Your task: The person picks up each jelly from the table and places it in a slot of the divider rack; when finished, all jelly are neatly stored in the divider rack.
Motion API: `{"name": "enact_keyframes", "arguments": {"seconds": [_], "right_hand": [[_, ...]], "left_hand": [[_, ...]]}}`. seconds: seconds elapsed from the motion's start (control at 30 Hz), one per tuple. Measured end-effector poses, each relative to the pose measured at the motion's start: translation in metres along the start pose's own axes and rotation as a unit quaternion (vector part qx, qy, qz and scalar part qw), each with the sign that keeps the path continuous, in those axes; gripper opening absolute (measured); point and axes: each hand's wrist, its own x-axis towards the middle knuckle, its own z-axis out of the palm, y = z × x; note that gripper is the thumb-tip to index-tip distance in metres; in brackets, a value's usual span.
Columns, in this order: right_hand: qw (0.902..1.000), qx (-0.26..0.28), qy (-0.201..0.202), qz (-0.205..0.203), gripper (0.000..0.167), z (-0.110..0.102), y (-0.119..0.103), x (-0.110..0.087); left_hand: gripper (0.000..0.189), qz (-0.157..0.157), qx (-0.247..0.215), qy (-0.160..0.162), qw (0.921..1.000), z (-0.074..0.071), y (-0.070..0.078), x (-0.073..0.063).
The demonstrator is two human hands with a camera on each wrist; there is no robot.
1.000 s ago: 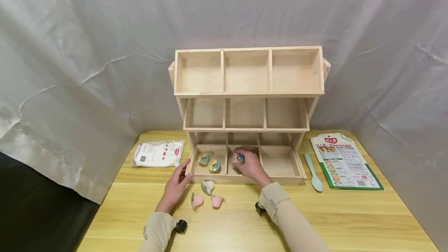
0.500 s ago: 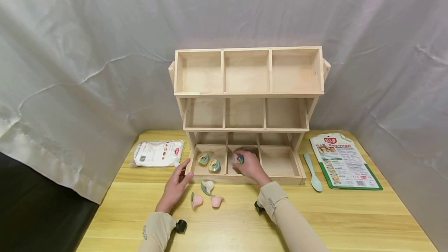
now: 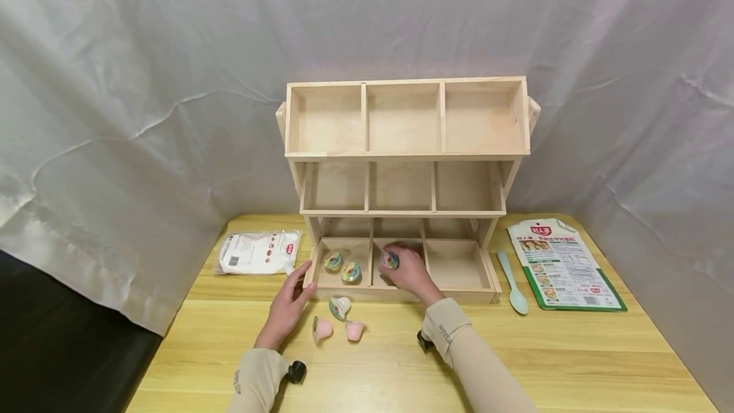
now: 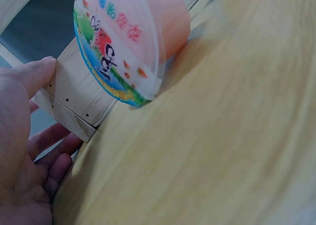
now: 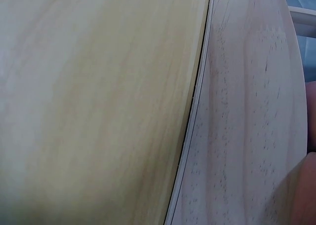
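R hand [image 3: 408, 271] pinches small, round, multicolour-lidded plastic cup [image 3: 390, 260] at bottom-tier mid. compartment of pale wooden three-tier shelf [image 3: 407, 157]; L hand [image 3: 287, 304], half-curled, grips shelf's front L corner, near pink plastic cups [image 3: 355, 331].

A yellowish tabletop [image 5: 98, 106] fills nine o'clock, a dark seam divides it from a pale speckled board [image 5: 247, 101] toward three, and the right hand [image 5: 304, 190] shows partly around four
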Motion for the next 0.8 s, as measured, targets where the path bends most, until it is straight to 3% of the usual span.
{"name": "enact_keyframes", "arguments": {"seconds": [0.53, 0.77, 0.8], "right_hand": [[0.9997, -0.003, 0.018, -0.016, 0.051, 0.001, 0.001, 0.0], [0.9987, 0.015, 0.041, -0.025, 0.048, 0.0, 0.0, -0.003], [0.9985, 0.019, 0.045, -0.024, 0.048, 0.0, 0.0, -0.003]], "left_hand": [[0.056, 0.004, -0.015, 0.001, 0.9999, 0.0, -0.004, 0.001], [0.058, 0.005, -0.008, 0.009, 0.9999, 0.01, -0.049, 0.016], [0.058, 0.009, -0.006, 0.011, 0.9999, 0.011, -0.049, 0.016]]}}
